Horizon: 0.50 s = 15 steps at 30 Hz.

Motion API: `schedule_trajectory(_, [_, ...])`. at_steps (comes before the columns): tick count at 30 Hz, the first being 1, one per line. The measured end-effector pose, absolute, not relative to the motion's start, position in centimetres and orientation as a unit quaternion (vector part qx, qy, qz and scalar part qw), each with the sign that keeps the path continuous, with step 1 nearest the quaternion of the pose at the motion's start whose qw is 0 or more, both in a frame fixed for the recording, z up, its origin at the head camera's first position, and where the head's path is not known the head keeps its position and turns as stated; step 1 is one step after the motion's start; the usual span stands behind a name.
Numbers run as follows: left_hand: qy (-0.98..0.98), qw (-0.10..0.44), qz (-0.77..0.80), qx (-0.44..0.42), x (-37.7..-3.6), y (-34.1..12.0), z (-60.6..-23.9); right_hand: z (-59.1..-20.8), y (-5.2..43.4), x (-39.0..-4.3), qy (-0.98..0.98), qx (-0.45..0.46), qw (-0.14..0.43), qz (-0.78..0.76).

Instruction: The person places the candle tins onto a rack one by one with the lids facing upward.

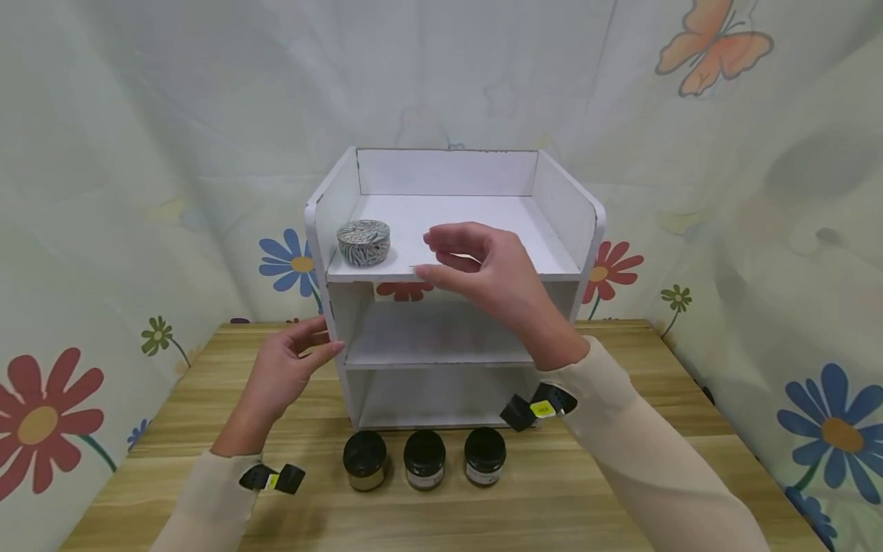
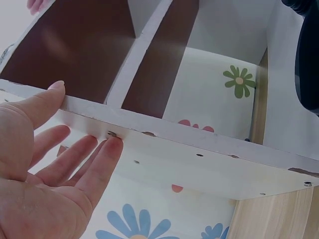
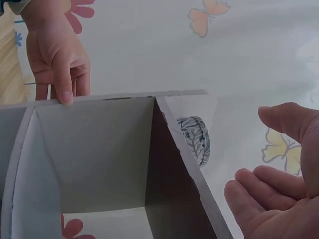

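Note:
A small white shelf unit (image 1: 441, 363) with several levels stands on the wooden table. My left hand (image 1: 283, 368) is at its left side panel. In the left wrist view, the thumb (image 2: 55, 94) rests at the panel's front edge, while the loosely extended fingers touch the outer face. A round lidded tin (image 1: 363, 244) with a dark leaf pattern sits at the left of the top level, near its front edge. To the right of this tin, my right hand (image 1: 486, 272) is over the front of the top level, thumb and curved fingers apart, holding nothing.
Three dark-lidded jars, a left jar (image 1: 365, 460), a middle jar (image 1: 424, 459) and a right jar (image 1: 485, 456), stand in a row on the table (image 1: 552, 506) before the unit. Raised side walls border the top level. A flower-printed curtain (image 1: 207, 115) hangs behind.

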<state>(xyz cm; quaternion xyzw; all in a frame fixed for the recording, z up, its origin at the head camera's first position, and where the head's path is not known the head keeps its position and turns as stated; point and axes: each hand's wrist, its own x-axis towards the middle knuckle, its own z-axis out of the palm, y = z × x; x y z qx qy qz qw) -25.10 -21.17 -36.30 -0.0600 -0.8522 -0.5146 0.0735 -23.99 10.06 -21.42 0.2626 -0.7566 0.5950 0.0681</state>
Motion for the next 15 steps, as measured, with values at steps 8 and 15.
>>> schedule_trajectory(8, [-0.852, 0.075, -0.515, -0.060, -25.1, -21.1, -36.4, -22.5, 10.6, -22.9, -0.748, 0.265, 0.069, 0.605])
schedule_trajectory(15, [-0.851, 0.077, -0.515, -0.061, -25.2, -21.2, -36.5, -23.4, 11.1, -22.1, -0.730, 0.273, 0.065, 0.624])
